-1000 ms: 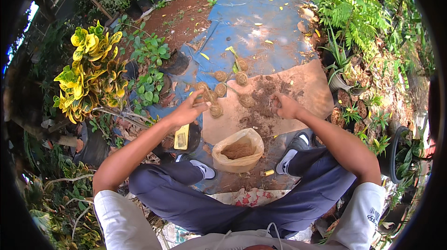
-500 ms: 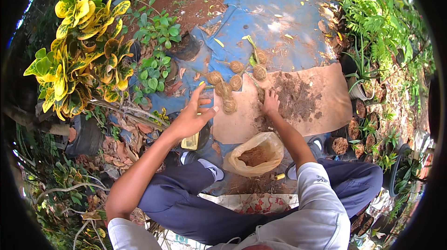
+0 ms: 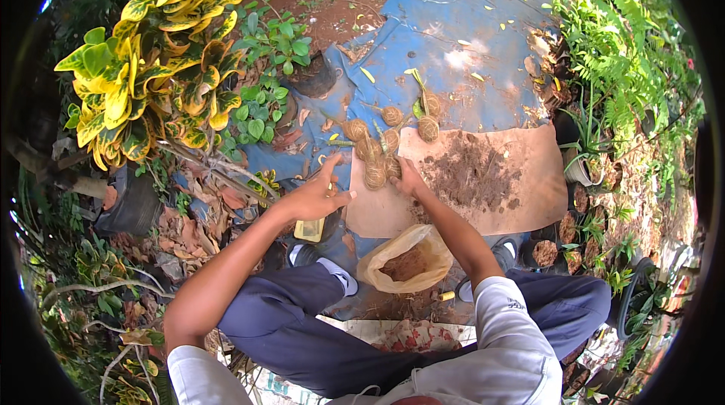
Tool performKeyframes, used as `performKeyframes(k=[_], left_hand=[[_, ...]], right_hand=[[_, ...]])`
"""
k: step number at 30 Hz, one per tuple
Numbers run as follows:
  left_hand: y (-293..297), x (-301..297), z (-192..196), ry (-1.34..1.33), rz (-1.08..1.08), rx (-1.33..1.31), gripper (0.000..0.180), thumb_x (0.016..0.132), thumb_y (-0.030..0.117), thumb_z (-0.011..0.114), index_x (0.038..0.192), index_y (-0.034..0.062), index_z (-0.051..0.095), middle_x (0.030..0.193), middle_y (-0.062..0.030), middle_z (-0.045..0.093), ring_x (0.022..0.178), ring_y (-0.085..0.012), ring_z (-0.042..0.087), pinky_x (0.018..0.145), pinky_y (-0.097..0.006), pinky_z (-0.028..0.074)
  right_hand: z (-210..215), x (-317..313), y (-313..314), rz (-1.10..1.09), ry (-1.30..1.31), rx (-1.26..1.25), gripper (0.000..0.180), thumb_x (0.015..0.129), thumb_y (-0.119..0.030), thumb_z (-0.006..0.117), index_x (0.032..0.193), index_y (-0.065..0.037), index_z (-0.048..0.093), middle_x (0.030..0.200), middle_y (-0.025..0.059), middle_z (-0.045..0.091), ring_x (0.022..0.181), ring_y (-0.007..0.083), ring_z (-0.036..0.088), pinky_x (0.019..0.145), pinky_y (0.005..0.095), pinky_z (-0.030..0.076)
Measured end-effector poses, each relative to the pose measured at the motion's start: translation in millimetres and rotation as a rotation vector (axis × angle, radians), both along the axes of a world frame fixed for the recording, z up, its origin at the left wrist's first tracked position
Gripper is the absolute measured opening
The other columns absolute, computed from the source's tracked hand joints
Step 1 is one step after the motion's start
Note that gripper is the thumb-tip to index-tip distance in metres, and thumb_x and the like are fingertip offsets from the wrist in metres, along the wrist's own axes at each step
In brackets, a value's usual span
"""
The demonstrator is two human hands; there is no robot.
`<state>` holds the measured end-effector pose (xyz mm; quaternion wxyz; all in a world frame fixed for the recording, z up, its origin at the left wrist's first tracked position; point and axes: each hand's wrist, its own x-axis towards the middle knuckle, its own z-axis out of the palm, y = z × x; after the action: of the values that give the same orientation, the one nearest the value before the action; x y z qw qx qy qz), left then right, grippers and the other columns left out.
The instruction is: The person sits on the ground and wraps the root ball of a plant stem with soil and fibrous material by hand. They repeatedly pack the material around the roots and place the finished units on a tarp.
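Brown fibre balls (image 3: 375, 156), right hand (image 3: 408, 178) now touching them, left hand (image 3: 316, 195) unchanged

A yellow-and-green croton shrub (image 3: 155, 58) fills the upper left of the frame. Just right of it stands a smaller green-leaved plant (image 3: 264, 107) beside a dark pot (image 3: 313, 76). A blue tarp (image 3: 453, 35) spreads over the upper centre, dotted with small yellow leaves, and bare reddish soil (image 3: 332, 1) lies above its left edge. Dry brown leaf litter (image 3: 200, 216) covers the ground at centre left. Ferns (image 3: 619, 50) crowd the upper right, with what may be 1 pale pot (image 3: 578, 171) beneath them. A small yellow object (image 3: 310, 230), hard to identify, lies at the centre.
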<state>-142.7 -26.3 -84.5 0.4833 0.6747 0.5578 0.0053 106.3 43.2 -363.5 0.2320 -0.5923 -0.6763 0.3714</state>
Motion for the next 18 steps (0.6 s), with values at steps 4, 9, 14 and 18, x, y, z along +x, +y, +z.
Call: performKeyframes(k=[4, 9, 14, 18], left_hand=[[5, -16, -11, 0.215, -0.163, 0.122, 0.106, 0.091, 0.055, 0.060, 0.154, 0.0052, -0.009, 0.141, -0.0354, 0.042, 0.129, -0.0397, 0.049, 0.108, -0.044, 0.038], [20, -23, -21, 0.459, -0.322, 0.086, 0.109, 0.090, 0.058, 0.059, 0.152, 0.0023, -0.012, 0.141, -0.0346, 0.043, 0.132, -0.0420, 0.045, 0.110, -0.044, 0.036], [33, -13, -17, 0.442, -0.292, 0.163, 0.108, 0.089, 0.056, 0.059, 0.152, 0.0028, -0.010, 0.140, -0.0295, 0.048, 0.129, -0.0405, 0.049, 0.107, -0.043, 0.039], [37, 0, -9, 0.360, -0.222, 0.050, 0.099, 0.091, 0.054, 0.059, 0.153, 0.0021, 0.002, 0.134, -0.0250, 0.055, 0.117, -0.0355, 0.060, 0.100, -0.043, 0.045]], right_hand=[[49, 34, 14, 0.145, -0.109, 0.046, 0.068, 0.082, -0.026, 0.071, 0.141, -0.006, 0.043, 0.137, 0.0264, 0.046, 0.124, 0.0404, 0.051, 0.104, 0.0440, 0.044], [200, 86, 23, 0.218, -0.168, 0.205, 0.048, 0.089, -0.031, 0.069, 0.128, -0.006, 0.055, 0.127, 0.0190, 0.058, 0.112, 0.0335, 0.062, 0.096, 0.0417, 0.049], [417, 103, -44, 0.107, 0.185, 0.637, 0.041, 0.092, -0.016, 0.066, 0.130, -0.007, 0.053, 0.126, 0.0099, 0.059, 0.103, 0.0174, 0.062, 0.084, 0.0319, 0.052], [547, 119, -161, 0.158, 0.470, 1.303, 0.089, 0.084, -0.068, 0.059, 0.145, -0.005, 0.038, 0.137, 0.0201, 0.051, 0.116, 0.0316, 0.057, 0.096, 0.0449, 0.047]])
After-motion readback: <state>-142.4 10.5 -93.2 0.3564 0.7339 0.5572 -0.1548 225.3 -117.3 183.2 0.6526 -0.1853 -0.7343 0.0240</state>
